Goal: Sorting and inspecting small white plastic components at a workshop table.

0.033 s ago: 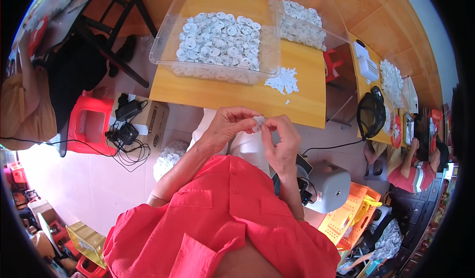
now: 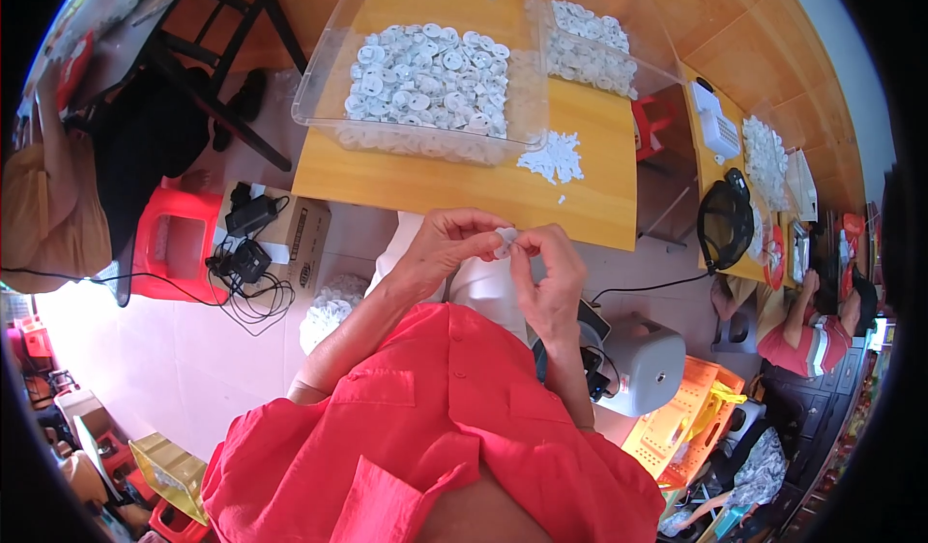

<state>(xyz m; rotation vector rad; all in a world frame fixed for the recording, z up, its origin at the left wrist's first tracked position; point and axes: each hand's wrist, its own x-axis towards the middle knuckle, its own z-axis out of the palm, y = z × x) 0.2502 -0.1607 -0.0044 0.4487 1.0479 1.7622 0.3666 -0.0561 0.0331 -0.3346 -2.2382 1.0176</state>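
Just off the near edge of the wooden table, my left hand (image 2: 443, 250) pinches a small round white plastic piece (image 2: 505, 242) between thumb and fingers. My right hand (image 2: 551, 277) is closed at the piece's right edge, thumb and forefinger pressed together; what sits between those tips is hidden. Beyond my hands, a large clear plastic bin (image 2: 324, 84) on the table holds a heap of similar round white pieces (image 2: 425, 79). Right of the bin lies a loose pile of small white plastic parts (image 2: 553, 158), with one stray bit nearer the edge.
A second clear bin (image 2: 652, 36) of white pieces stands at the back right of the table (image 2: 590, 210). Left on the floor are a red stool (image 2: 179, 243) and a cardboard box (image 2: 307, 243) with cables. At right are a grey stool (image 2: 643, 364) and an orange crate (image 2: 667, 427). Other people sit at both sides.
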